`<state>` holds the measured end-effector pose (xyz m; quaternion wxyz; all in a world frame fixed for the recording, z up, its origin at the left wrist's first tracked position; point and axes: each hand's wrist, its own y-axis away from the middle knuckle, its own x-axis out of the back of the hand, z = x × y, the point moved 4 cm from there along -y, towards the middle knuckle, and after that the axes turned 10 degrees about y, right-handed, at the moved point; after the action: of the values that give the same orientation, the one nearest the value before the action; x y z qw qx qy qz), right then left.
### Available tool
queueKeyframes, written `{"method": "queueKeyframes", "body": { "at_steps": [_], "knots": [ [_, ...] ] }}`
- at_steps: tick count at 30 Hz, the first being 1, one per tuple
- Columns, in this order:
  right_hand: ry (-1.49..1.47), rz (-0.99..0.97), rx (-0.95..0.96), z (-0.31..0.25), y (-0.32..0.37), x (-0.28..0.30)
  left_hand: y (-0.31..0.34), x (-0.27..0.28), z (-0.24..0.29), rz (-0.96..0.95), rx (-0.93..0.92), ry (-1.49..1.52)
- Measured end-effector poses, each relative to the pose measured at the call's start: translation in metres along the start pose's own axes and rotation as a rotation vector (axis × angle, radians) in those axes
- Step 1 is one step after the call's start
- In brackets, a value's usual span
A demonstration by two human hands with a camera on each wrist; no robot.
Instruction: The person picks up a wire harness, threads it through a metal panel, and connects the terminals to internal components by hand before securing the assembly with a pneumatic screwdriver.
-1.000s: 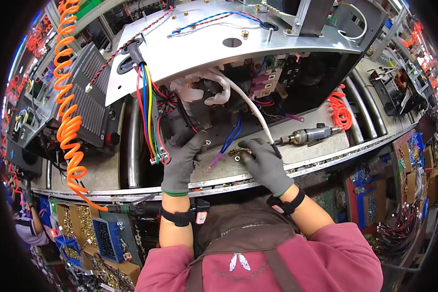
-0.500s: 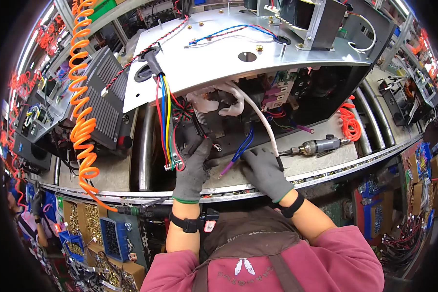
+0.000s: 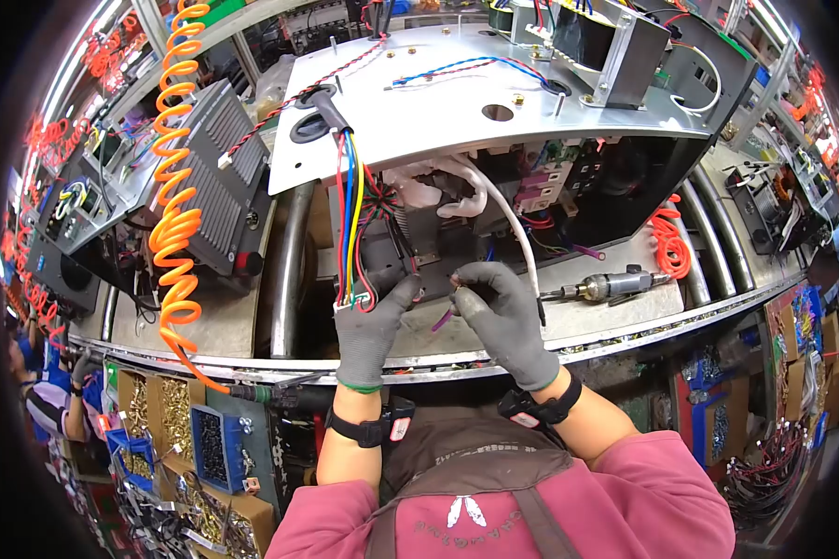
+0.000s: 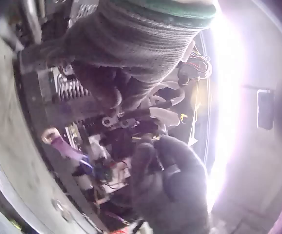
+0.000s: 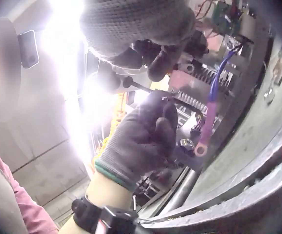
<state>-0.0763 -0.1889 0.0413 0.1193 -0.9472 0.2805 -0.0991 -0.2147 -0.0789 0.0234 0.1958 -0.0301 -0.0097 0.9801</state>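
Gloved in grey, my left hand [image 3: 368, 326] pinches dark wires whose ring terminals [image 4: 109, 121] stick out past the fingertips in the left wrist view. Facing it, my right hand [image 3: 505, 321] pinches a small metal part [image 3: 455, 280] between thumb and forefinger, mostly hidden by the glove. Both sets of fingertips are a short gap apart, in front of the open side of a metal chassis [image 3: 401, 112]. A purple-sleeved ring terminal on a blue wire [image 5: 206, 126] hangs close by. Over the left hand hang coloured wires ending in a white connector [image 3: 352, 301].
On the bench to the right lies a power screwdriver [image 3: 611, 284] with a coiled red hose [image 3: 669, 244]. A white sleeved cable [image 3: 517, 228] droops beside the right hand. An orange coiled hose [image 3: 172, 233] hangs at left, above bins of screws [image 3: 219, 447].
My right hand has lifted from the bench top and moved close to the left fingertips, with a small metal part in its pinch. The left hand keeps the dark wires.
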Motion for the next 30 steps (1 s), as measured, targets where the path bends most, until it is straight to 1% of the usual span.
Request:
{"method": "queueKeyframes", "body": {
  "at_steps": [1,2,3,5,6,7,9,10,11,12,13,14,15,17,19,21,22,23,24,27,28,30],
  "knots": [
    [0.002,-0.01,-0.013,0.003,0.0,-0.003,0.0,0.005,0.003,0.03,-0.128,-0.096],
    [0.005,-0.018,-0.027,0.005,0.0,-0.005,0.001,0.007,0.006,0.022,-0.039,-0.057],
    [0.004,-0.016,-0.028,0.006,0.001,-0.006,0.001,0.009,0.001,0.02,-0.038,-0.059],
    [-0.032,-0.021,-0.053,0.008,0.001,-0.008,-0.001,0.016,-0.001,0.191,-0.204,-0.108],
    [-0.032,-0.018,-0.052,0.009,0.001,-0.007,0.0,0.019,0.002,0.222,-0.24,-0.197],
    [-0.022,-0.022,-0.052,0.012,0.001,-0.006,-0.001,0.02,0.001,0.219,-0.242,-0.196],
    [-0.009,-0.026,-0.05,0.01,0.001,-0.003,-0.005,0.02,-0.002,0.166,-0.303,-0.158],
    [-0.14,-0.044,-0.126,0.01,0.001,-0.002,-0.003,0.019,0.011,0.166,-0.306,-0.156],
    [-0.27,-0.062,-0.201,0.009,0.001,-0.002,0.001,0.015,0.018,0.049,0.058,0.095],
    [-0.267,-0.064,-0.199,0.005,0.001,-0.001,0.007,0.007,0.017,-0.071,0.421,0.345],
    [-0.357,-0.064,-0.189,0.0,0.002,0.0,0.005,0.005,0.016,-0.071,0.419,0.347],
    [-0.448,-0.064,-0.179,-0.002,0.001,0.0,0.004,-0.001,0.015,-0.116,0.447,0.407],
    [-0.446,-0.065,-0.175,-0.003,0.001,0.001,0.004,-0.007,0.014,-0.163,0.474,0.467],
    [-0.468,-0.098,-0.105,-0.006,0.002,0.001,0.006,-0.014,0.019,-0.159,0.468,0.43],
    [-0.436,-0.119,-0.097,-0.005,0.002,0.003,0.006,-0.02,0.022,-0.124,0.433,0.401],
    [-0.47,-0.109,-0.083,-0.005,0.002,0.003,0.007,-0.023,0.023,-0.12,0.431,0.402],
    [-0.47,-0.11,-0.084,-0.005,0.003,0.003,0.007,-0.023,0.02,-0.065,0.404,0.418],
    [-0.44,-0.078,-0.065,-0.007,0.003,0.004,0.007,-0.022,0.019,-0.01,0.376,0.434],
    [-0.409,-0.046,-0.046,-0.009,0.004,0.005,0.006,-0.022,0.017,-0.009,0.376,0.434],
    [-0.417,-0.063,-0.063,-0.013,0.003,0.003,0.005,-0.022,0.013,-0.015,0.331,0.39],
    [-0.419,-0.054,-0.062,-0.011,0.003,0.002,0.004,-0.024,0.011,-0.04,0.317,0.427],
    [-0.26,-0.043,0.001,-0.002,0.0,-0.004,0.005,-0.029,0.016,-0.083,0.302,0.447]
  ]
}}
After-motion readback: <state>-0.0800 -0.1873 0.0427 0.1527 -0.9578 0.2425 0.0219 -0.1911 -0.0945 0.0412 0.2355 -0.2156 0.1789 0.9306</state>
